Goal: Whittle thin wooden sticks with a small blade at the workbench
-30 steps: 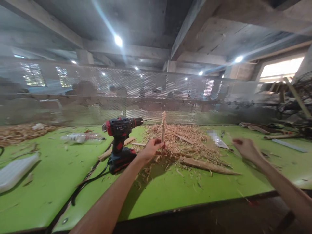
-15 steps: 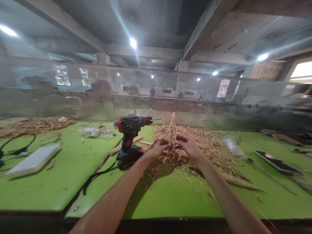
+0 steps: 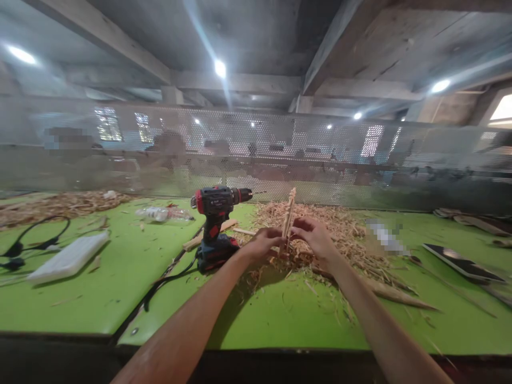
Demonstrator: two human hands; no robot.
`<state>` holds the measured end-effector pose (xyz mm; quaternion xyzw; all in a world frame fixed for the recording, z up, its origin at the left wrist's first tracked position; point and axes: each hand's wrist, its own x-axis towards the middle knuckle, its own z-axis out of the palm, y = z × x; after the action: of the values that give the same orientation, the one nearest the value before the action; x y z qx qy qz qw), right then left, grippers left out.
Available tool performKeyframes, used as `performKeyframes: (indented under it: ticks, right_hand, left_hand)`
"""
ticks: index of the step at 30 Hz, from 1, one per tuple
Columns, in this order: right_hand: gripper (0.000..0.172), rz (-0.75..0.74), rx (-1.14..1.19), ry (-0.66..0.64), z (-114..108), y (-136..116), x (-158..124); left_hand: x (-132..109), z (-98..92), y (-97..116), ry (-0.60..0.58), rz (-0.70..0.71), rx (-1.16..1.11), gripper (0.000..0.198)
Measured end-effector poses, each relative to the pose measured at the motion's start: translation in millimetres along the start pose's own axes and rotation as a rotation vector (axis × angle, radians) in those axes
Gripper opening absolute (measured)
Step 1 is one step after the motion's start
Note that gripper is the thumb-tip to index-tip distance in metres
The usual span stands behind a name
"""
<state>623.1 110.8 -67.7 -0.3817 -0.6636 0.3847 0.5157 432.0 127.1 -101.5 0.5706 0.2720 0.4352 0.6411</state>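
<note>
A thin, pale strip of wood with a rough, notched upper end (image 3: 289, 210) stands nearly upright between my hands, leaning slightly right. My left hand (image 3: 264, 242) is closed round its lower part from the left. From the right, my right hand (image 3: 314, 236) pinches it with thumb and fingers. Behind and under both hands spreads a heap of wood shavings (image 3: 344, 229). Left of my left hand, a cordless drill (image 3: 216, 213) stands on its battery, its bit pointing right.
The green tabletop (image 3: 256, 330) carries a clear plastic bottle (image 3: 165, 214), a white foam-like block (image 3: 70, 258), black cables (image 3: 38, 242) and a dark-screened phone or tablet (image 3: 462, 262). A pointed wood piece (image 3: 400, 294) lies right of my right forearm. A perforated screen (image 3: 256, 160) borders the back.
The wood strip has tilted a little to the right at its top. Both hands keep hold of it. The whole view has shifted slightly.
</note>
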Motion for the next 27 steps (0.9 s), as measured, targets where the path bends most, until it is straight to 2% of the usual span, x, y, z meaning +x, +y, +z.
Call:
performKeyframes:
  ticks: [12,19,23,27]
  right_hand:
    - [0.016,0.034,0.003,0.023,1.9,-5.0,-2.9]
    - [0.018,0.036,0.029,0.015,2.3,-4.6,-5.4]
    - [0.021,0.031,-0.019,0.031,0.8,-5.1,-5.2]
    - [0.022,0.015,-0.066,0.025,0.2,-6.5,-3.9]
  left_hand:
    - [1.2,1.8,-0.4,-0.019,-0.016,0.013,0.032]
    - [0.8,1.9,-0.4,0.047,0.019,0.052,0.045]
    - [-2.2,0.9,3.2,-0.005,0.006,0.096,0.046]
    - [-4.7,-0.1,5.7,0.022,-0.008,0.133,0.045]
